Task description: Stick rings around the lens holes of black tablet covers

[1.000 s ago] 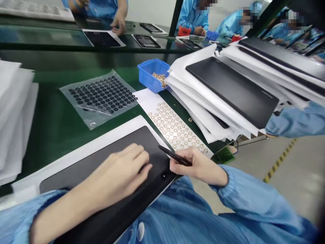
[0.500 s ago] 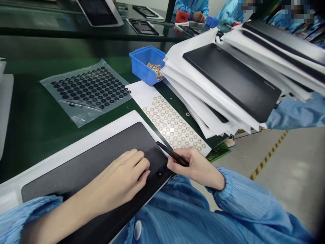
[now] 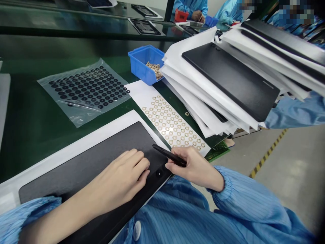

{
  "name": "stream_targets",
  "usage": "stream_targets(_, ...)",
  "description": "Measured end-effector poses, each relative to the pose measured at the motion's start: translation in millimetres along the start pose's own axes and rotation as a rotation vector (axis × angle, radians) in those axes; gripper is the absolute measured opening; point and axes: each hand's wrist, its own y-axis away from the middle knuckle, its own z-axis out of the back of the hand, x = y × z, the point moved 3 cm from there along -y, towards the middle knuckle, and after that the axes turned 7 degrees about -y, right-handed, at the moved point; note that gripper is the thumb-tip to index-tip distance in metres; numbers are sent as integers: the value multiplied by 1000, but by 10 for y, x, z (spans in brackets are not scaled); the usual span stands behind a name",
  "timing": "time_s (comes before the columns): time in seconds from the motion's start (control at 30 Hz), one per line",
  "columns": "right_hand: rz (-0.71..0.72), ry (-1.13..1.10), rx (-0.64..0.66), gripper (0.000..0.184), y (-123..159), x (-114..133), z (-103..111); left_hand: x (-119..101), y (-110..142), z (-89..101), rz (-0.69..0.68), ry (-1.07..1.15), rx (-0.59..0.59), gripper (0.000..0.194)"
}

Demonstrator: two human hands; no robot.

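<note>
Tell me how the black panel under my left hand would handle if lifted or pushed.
The black panel is probably fairly stiff, since it lies flat with a straight far edge. It may slide when pushed, as its surface looks smooth and a white sheet lies under it. Being broad and thin, it seems unlikely to roll.

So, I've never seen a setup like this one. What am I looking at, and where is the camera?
There is no machine here, just a person's two bare hands, filmed by a camera worn on that person's head, looking forward and down. The left hand, loosely curled, lies over a dark panel on a white sheet. The right hand holds a slim black tool pointing over that panel. Beyond, on the green tabletop, are a clear film of black rings, pale rings on white paper, a blue bin of small pieces, and stacked panels.
</note>
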Motion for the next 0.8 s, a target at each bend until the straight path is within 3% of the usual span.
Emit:
stream_targets(0.23,49,-178,-38,23,42,-37,37,-43,-65,-3,-32,2,18,18)
stream_targets(0.4,200,-443,-436,45,275,-63,55,-95,-78,-3,-89,-55,58,31)
stream_targets(0.47,226,-538,-533,48,350,-106,-24,-103,-71,3,-94,-69,61,35)
stream_targets(0.67,300,-547,-585,6,379,-180,-254,-108,-59,6,-98,-84,76,39)
stream_targets(0.8,402,-474,-638,9,373,-168,-260,-102,-64,5,-101,-84,73,40)
